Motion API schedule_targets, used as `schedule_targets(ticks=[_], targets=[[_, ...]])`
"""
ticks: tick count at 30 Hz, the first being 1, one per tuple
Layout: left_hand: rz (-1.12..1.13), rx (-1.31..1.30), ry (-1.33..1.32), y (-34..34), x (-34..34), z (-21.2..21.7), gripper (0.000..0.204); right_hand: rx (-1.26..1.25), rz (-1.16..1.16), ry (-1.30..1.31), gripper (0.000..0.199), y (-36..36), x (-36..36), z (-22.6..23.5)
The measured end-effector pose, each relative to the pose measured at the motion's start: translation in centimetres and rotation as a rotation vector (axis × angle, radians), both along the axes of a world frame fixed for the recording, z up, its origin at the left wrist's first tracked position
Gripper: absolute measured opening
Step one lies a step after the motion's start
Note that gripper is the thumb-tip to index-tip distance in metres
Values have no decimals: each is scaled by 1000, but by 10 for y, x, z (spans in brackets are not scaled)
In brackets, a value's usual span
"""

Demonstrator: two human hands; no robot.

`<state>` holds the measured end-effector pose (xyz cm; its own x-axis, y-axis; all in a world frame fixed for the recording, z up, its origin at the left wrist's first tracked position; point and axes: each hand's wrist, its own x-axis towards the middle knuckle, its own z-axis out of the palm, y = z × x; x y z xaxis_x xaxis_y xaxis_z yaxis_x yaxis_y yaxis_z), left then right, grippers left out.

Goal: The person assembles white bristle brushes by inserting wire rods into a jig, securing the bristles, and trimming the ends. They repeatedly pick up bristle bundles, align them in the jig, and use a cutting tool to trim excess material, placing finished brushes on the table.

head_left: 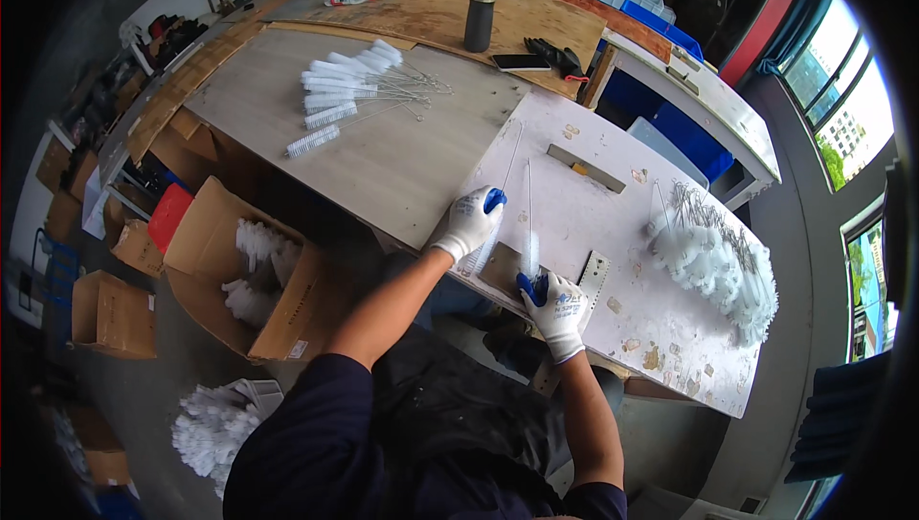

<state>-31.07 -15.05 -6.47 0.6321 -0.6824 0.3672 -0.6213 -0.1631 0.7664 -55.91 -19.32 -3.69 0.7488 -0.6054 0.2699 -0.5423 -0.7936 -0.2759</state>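
Note:
White gloves with blue fingertips cover both hands. My left hand (472, 224) is closed around a bottle brush (485, 250), its white bristles below the fist and its thin wire handle slanting up past it. To the right, the fingers of my right hand (557, 313) are closed at the lower end of a second bottle brush (530, 254), whose wire points away across the white tabletop (613, 233). A flat metal plate (503, 268) lies by the table edge between the hands. Beside my right hand is a metal strip with holes (594, 276).
A heap of bottle brushes (713, 266) fills the right side; more brushes (340, 84) lie fanned at the far left. A metal bar (586, 169) sits ahead. Behind stand a dark flask (480, 20), a phone (523, 62) and black gloves (555, 57). A carton (215, 261) holds brushes.

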Motion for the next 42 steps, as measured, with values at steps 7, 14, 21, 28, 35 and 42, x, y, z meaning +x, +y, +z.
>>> schedule_targets(ticks=[7,14,21,28,35,42], targets=[[-40,-23,18,-5,11,-5,20,2,-3,-18,37,-1,3,4],[-24,-22,13,-6,12,-7,20,-45,3,-40,37,0,3,4],[-28,-36,34,-5,11,-6,21,-41,2,-60,37,0,3,2],[2,26,32,-6,10,3,24,-26,11,-51,37,-3,3,-3],[40,390,-21,-22,4,32,35,-51,6,-48,37,-2,1,-1],[-56,411,-16,-20,12,28,31,-42,2,-45,37,0,3,4]])
